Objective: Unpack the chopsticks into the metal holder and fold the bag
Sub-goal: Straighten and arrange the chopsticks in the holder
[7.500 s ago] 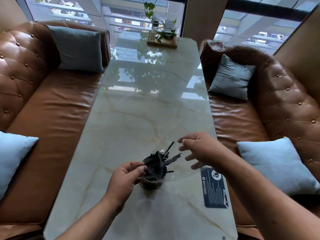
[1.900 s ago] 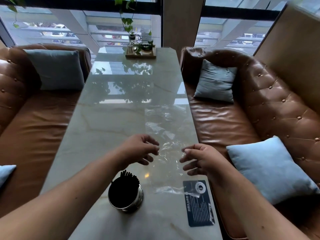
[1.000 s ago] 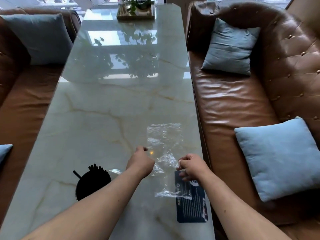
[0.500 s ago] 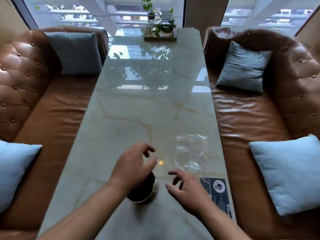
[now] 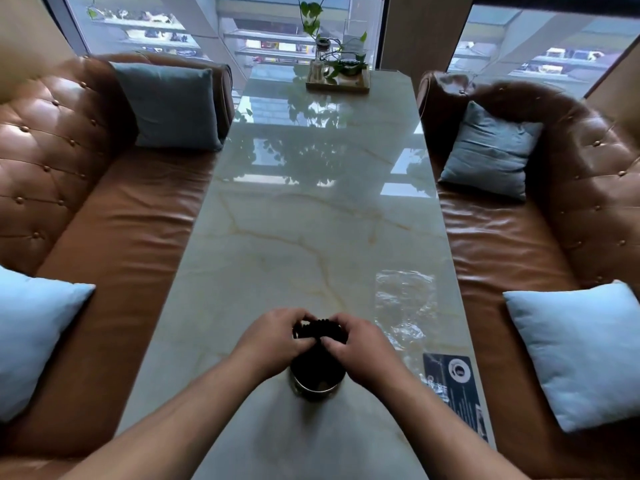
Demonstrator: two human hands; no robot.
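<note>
A round metal holder (image 5: 317, 388) stands on the marble table (image 5: 294, 237) close to me, filled with black chopsticks (image 5: 317, 329) standing upright. My left hand (image 5: 273, 337) and my right hand (image 5: 360, 346) wrap around the chopstick tops from either side, fingers closed on the bundle. The clear plastic bag (image 5: 403, 306) lies flat and crumpled on the table to the right of the holder, apart from both hands.
A dark printed card (image 5: 457, 379) lies near the table's right edge, beside the bag. A wooden tray with plants (image 5: 337, 79) stands at the far end. Brown leather sofas with blue cushions (image 5: 585, 351) flank both sides.
Both hands have left the bag lying on the table and come together over the holder, closing around the chopstick tops. Half a second ago they were still open beside it.
</note>
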